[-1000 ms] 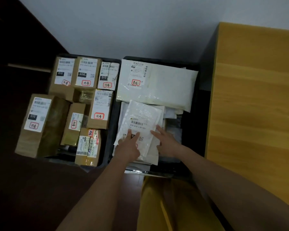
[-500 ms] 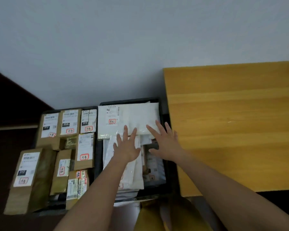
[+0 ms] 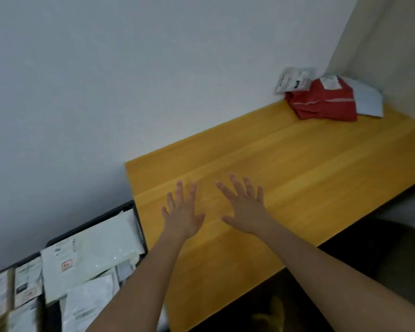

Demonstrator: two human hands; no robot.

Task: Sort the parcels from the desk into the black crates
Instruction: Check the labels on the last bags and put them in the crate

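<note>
Both hands are wide open with nothing in their grip: the left hand [image 3: 183,213] and the right hand [image 3: 246,207] hang over the yellow wooden tabletop [image 3: 297,168]. The red soft parcel [image 3: 326,104] lies far back in the corner, with white parcels [image 3: 294,80] beside it. It would be good to reach right over, take one parcel with both hands, then carry it to the black plastic crate [image 3: 132,207].

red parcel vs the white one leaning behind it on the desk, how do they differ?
The red parcel lies flat on the desk; the white parcel stands tilted against the wall. The red parcel is larger and bulkier; the white parcel looks thin and smaller. Both carry printed labels, sit in the far corner, and neither hand touches them.
</note>
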